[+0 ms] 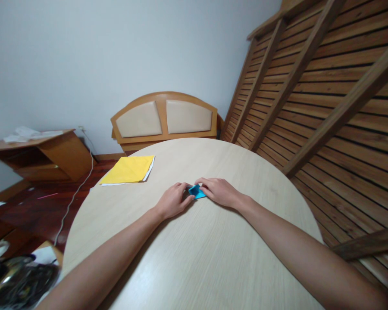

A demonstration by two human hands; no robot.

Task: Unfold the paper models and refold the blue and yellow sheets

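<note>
A small piece of folded blue paper [198, 193] lies on the pale wooden round table [194, 249], between my two hands. My left hand [175, 199] has its thumb and fingers closed on the paper's left end, where a flap stands partly raised. From the other side, my right hand [220, 191] grips the right part, its thumb on the paper and its fingertips at the far edge. My fingers cover some of the folds.
A stack of yellow paper [129, 169] with white sheets under it lies at the table's left. Behind the table stands a padded headboard [166, 116]. Wooden slats [310, 94] lean on the right. A low cabinet [61, 155] and a cable [74, 196] are at left.
</note>
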